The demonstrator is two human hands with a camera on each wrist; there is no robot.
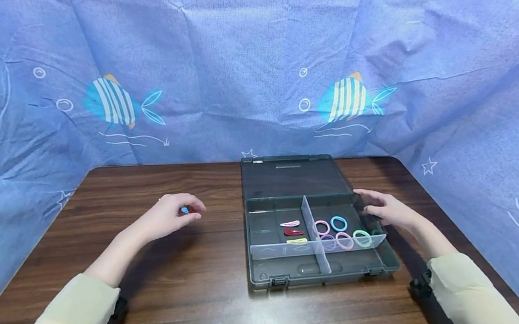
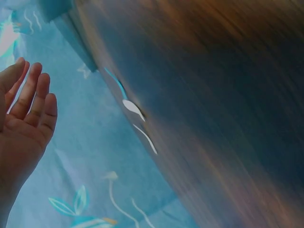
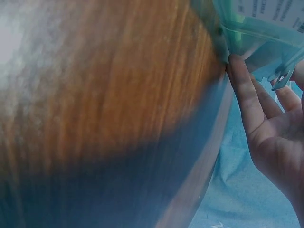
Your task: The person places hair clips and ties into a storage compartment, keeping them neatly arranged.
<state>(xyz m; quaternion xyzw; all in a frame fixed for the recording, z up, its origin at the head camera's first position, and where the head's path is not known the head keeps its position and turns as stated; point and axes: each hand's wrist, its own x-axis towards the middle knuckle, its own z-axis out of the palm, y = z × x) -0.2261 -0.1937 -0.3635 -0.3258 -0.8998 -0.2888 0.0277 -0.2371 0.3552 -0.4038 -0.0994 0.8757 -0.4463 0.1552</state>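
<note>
A grey see-through organizer box [image 1: 288, 273] lies open on the table, its lid [image 1: 290, 177] folded back. Pink [image 1: 290, 223], red [image 1: 293, 232] and yellow hair clips [image 1: 297, 241] are in its back left compartment. Several hair ties, among them a blue one [image 1: 339, 223] and a green one [image 1: 362, 238], sit in the back right. Loosely bent, my left hand [image 1: 169, 216] hovers over the table with nothing in its fingers. A blue clip [image 2: 115, 81] and a white clip [image 2: 133, 109] lie near that hand. My right hand [image 1: 389, 208] touches the box's right side with extended fingers [image 3: 247, 97].
The brown wooden table [image 1: 196, 321] meets a blue fish-print cloth [image 1: 248, 66] at its back and sides. Clear dividers [image 1: 316, 230] cross inside the box. Latches [image 1: 279, 282] stick out along the box's front edge. Another white strip [image 2: 146, 139] lies by the clips.
</note>
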